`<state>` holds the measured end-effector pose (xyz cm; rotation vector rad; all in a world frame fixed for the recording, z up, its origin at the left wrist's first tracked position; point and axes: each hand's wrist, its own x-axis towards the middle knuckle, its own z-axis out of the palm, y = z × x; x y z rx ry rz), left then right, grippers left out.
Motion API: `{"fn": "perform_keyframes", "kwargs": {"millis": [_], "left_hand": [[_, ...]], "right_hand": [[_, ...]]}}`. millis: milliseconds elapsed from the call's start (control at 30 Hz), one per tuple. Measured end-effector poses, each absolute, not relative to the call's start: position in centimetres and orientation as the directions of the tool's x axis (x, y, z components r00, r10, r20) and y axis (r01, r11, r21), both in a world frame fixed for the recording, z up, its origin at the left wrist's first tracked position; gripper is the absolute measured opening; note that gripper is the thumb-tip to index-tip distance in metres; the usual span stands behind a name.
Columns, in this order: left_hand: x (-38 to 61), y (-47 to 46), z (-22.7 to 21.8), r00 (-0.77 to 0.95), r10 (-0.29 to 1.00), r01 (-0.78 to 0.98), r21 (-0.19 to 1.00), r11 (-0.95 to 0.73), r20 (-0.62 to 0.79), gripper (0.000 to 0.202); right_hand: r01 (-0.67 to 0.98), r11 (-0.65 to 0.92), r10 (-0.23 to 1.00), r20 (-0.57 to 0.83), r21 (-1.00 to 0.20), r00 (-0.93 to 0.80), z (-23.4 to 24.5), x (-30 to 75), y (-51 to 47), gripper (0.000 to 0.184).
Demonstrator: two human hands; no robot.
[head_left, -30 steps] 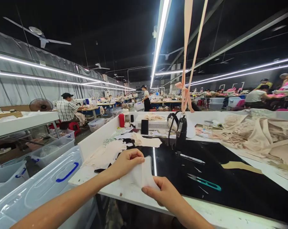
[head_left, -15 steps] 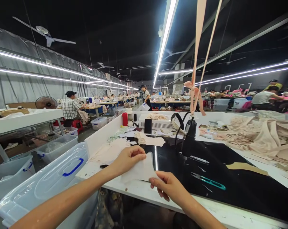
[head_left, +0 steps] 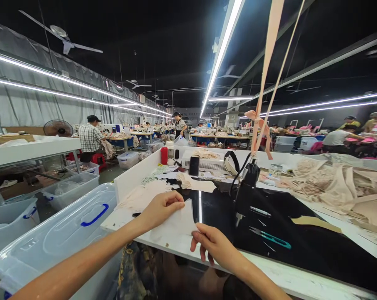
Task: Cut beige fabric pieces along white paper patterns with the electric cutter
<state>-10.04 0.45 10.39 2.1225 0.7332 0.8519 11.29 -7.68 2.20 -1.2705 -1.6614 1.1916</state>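
A thin white piece (head_left: 187, 220), cloth or paper I cannot tell, is stretched between my two hands above the white table edge. My left hand (head_left: 163, 209) pinches its upper corner between thumb and fingertips. Lower down, my right hand (head_left: 215, 243) grips the other corner with thumb and index finger, the remaining fingers loosely curled. Beyond the left hand lie pale peach fabric pieces (head_left: 149, 192). To the right of my hands, thread snips (head_left: 275, 239) with a teal handle rest on the black tabletop (head_left: 219, 221). A black tool (head_left: 247, 187) hangs there from a peach strap.
A slim silver tool (head_left: 260, 211) and a tan strip (head_left: 316, 223) lie on the black surface. Beige fabric (head_left: 341, 177) is heaped at the right. A phone (head_left: 194, 166) leans at the back. A lidded plastic bin (head_left: 66, 233) stands left. Several people work beyond.
Both hands have shifted slightly left with the white piece still between them. The hanging black tool has swung a little, and the view has turned slightly.
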Motion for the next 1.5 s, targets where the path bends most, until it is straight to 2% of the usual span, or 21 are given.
{"fn": "perform_keyframes", "kwargs": {"millis": [267, 400, 567, 633, 700, 767, 833, 900, 1000, 1100, 1233, 1300, 1500], "left_hand": [[-11.0, 1.1, 10.4, 0.628, 0.65, 0.293, 0.643, -0.707, 0.428, 0.026], [-11.1, 1.8, 9.5, 0.667, 0.571, 0.333, 0.495, -0.803, 0.478, 0.023], [-10.7, 4.0, 7.3, 0.749, 0.417, 0.332, 0.253, -0.909, 0.515, 0.03], [-10.3, 4.9, 6.8, 0.805, 0.306, 0.287, 0.118, -0.951, 0.508, 0.029], [-9.7, 5.7, 6.5, 0.845, 0.127, 0.221, -0.123, -0.967, 0.519, 0.027], [-8.8, 6.2, 6.2, 0.846, -0.054, 0.169, -0.364, -0.916, 0.53, 0.024], [-7.5, 6.5, 5.4, 0.824, -0.149, 0.151, -0.467, -0.871, 0.546, 0.018], [-6.1, 6.5, 4.0, 0.826, -0.161, 0.135, -0.467, -0.874, 0.541, 0.015], [-4.1, 6.2, 1.5, 0.881, -0.113, 0.093, -0.403, -0.911, 0.46, 0.01], [-2.8, 5.8, -0.3, 0.917, -0.048, 0.088, -0.319, -0.944, 0.396, 0.024], [-2.4, 5.5, -0.8, 0.936, 0.089, 0.174, -0.23, -0.957, 0.341, 0.028], [-2.4, 5.5, -0.9, 0.942, 0.123, 0.197, -0.215, -0.957, 0.313, 0.031], [-3.0, 5.6, -1.6, 0.949, 0.116, 0.188, -0.23, -0.955, 0.293, 0.033]], "right_hand": [[0.366, 0.135, 0.965, 0.039, -0.921, -0.259, 1.5, 11.9, -6.0, 0.06], [0.426, 0.14, 0.965, 0.028, -0.894, -0.259, 0.4, 12.5, -4.2, 0.051], [0.552, 0.185, 0.973, 0.073, -0.813, -0.22, -0.4, 13.3, -1.9, 0.037], [0.617, 0.231, 0.97, 0.128, -0.752, -0.206, -0.2, 13.9, -1.1, 0.034], [0.678, 0.278, 0.961, 0.192, -0.68, -0.2, 0.1, 14.7, -0.3, 0.031], [0.727, 0.316, 0.947, 0.253, -0.61, -0.198, 0.5, 15.5, 0.6, 0.032], [0.771, 0.33, 0.936, 0.297, -0.544, -0.191, 0.8, 16.5, 1.5, 0.038], [0.816, 0.324, 0.929, 0.324, -0.479, -0.178, 0.8, 17.5, 2.4, 0.044], [0.882, 0.295, 0.926, 0.337, -0.369, -0.169, 0.3, 19.0, 3.6, 0.049], [0.93, 0.269, 0.928, 0.328, -0.251, -0.18, -0.7, 20.4, 4.4, 0.045], [0.961, 0.251, 0.923, 0.328, -0.112, -0.203, -1.6, 21.8, 4.9, 0.04], [0.97, 0.236, 0.918, 0.341, -0.055, -0.204, -1.8, 22.2, 4.9, 0.041], [0.978, 0.195, 0.898, 0.386, 0.078, -0.21, -1.9, 22.8, 4.9, 0.045]]}}
